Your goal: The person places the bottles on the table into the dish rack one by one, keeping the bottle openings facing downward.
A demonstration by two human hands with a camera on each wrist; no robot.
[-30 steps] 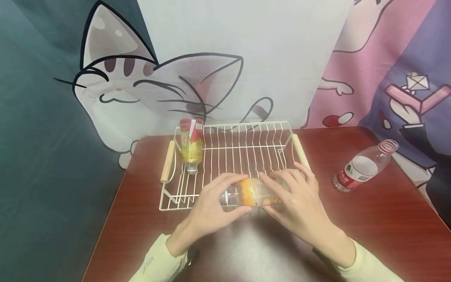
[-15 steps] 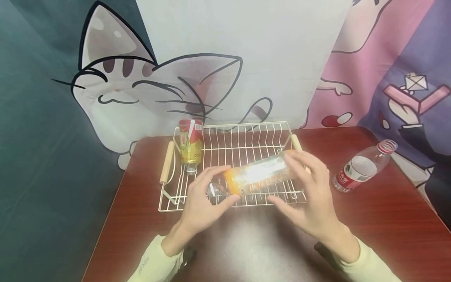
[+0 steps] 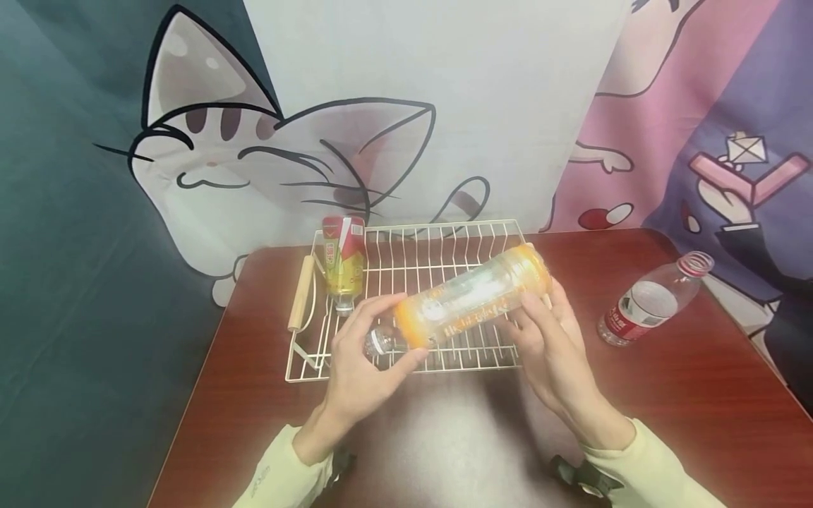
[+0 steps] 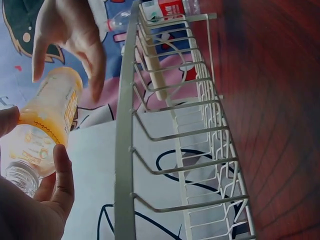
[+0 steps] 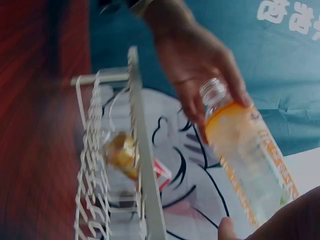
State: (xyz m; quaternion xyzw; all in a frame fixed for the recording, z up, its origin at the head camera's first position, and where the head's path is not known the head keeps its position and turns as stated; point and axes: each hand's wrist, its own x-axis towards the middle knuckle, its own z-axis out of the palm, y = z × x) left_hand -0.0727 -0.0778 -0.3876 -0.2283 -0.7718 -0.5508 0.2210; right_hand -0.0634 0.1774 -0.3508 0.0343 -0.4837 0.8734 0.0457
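A clear plastic bottle with orange bands [image 3: 473,293] is tilted above the wire dish rack [image 4: 125,130], its capless neck low on the left and its base raised to the right. My left hand [image 3: 362,367] grips it around the shoulder, thumb in front and fingers behind. Beside the base is my right hand [image 3: 559,353], fingers spread. In the left wrist view the right hand [image 4: 75,35] appears apart from the bottle. A bottle with a red and yellow label [image 3: 345,264] lies in the rack's left end, neck toward the front.
A clear bottle with a red label [image 3: 648,307], capless, is on the right of the red-brown table [image 3: 699,395]. The rack has a wooden handle [image 3: 301,293] at its left end. A printed cloth [image 3: 508,106] hangs behind the table.
The bottle has risen from level over the rack's front edge, its base swinging up and away to the right. My right hand has loosened from its body and shifted to the base.
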